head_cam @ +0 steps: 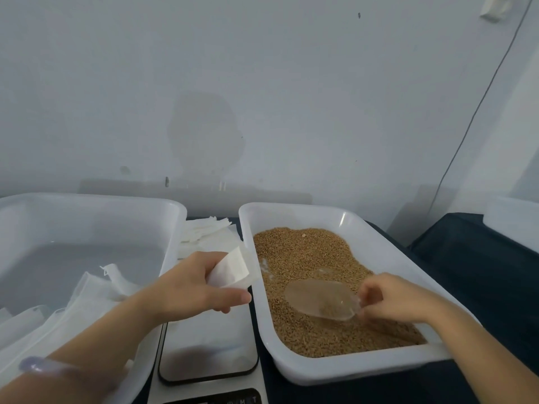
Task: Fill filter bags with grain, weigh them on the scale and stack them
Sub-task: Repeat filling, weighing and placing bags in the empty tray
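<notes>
Head view | filter bag (230,269) held over far end of scale (210,345), just left of grain tray (291,212) | scoop (320,298) lies in grain (300,252) right of bag, long axis pointing at it | right hand (390,298) nearer, grip closed on scoop handle, wrist low | left hand (192,287) grip pinching bag, forearm extended

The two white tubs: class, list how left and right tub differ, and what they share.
The right tub holds brown grain and a clear scoop, gripped by the right hand; the left tub holds white bags. The left tub stands left of the scale, the right tub right of it. Both are white rectangular plastic.
</notes>
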Demonstrator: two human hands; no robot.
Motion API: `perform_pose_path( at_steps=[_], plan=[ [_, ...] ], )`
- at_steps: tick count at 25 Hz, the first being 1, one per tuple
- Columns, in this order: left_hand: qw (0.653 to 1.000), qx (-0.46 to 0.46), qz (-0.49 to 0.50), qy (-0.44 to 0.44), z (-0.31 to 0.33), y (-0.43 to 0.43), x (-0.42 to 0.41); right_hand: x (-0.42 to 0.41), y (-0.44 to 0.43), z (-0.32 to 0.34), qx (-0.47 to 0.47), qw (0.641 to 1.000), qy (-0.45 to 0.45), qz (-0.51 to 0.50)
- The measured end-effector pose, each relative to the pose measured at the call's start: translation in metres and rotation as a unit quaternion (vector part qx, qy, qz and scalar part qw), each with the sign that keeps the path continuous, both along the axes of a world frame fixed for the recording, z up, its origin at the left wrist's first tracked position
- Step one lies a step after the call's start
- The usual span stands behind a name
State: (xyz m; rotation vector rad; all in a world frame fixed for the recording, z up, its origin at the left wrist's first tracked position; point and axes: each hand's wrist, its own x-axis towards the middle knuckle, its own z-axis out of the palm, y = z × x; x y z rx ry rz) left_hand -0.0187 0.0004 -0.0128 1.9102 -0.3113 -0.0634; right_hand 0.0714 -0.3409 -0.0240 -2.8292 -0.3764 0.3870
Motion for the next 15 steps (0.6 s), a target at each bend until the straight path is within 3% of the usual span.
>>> perform_pose_path(
  at_steps=[3, 7, 9, 15],
  plan=[
    [1.0, 0.006, 0.0, 0.006, 0.0, 0.0, 0.001, 0.002, -0.017, 0.008, 0.04, 0.995, -0.057, -0.071],
    [1.0, 0.01, 0.003, 0.015, 0.0, -0.001, 0.001, 0.007, -0.03, 0.014, -0.173, 0.973, -0.128, -0.08],
    [1.0, 0.018, 0.006, 0.017, 0.0, -0.001, 0.003, 0.008, -0.028, 0.013, -0.211, 0.964, -0.143, -0.075],
    [0.999, 0.027, 0.01, 0.025, 0.0, 0.0, 0.003, -0.003, -0.015, 0.004, -0.044, 0.997, -0.06, -0.012]
  ],
)
